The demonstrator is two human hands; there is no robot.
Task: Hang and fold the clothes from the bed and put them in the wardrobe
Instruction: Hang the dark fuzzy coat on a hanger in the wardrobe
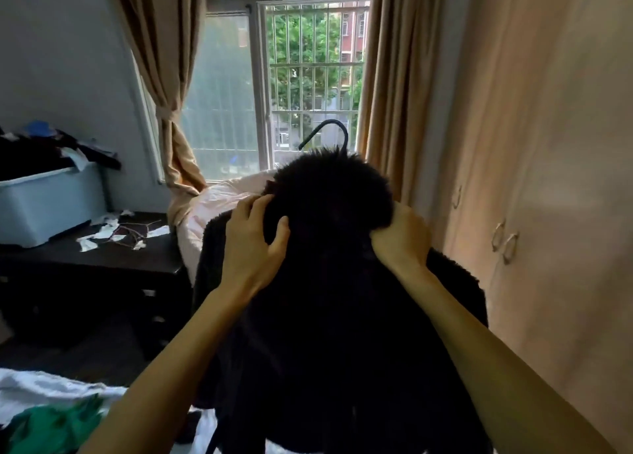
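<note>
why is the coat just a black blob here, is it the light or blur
Head view: mostly backlight. The bright window sits behind the coat, so its dark fleece loses all detail, though the fuzzy edge and hanger hook read clearly. Both hands on it look sharp. The wide lens bends the wardrobe at the right, where it looks soft.

A barred window [310, 76] occupies the 12 o'clock position, with green trees and a red building visible beyond; daylight enters here and the interior is dim. Tan curtains hang on both sides: the left curtain [164, 59] is tied back at mid-height, the right curtain [394, 86] hangs straight. A pale grey wall [58, 59] fills 10 o'clock. At 9 o'clock, a dark desk [102, 258] supports a light blue storage box [51, 206] and scattered white scraps [109, 234].
</note>
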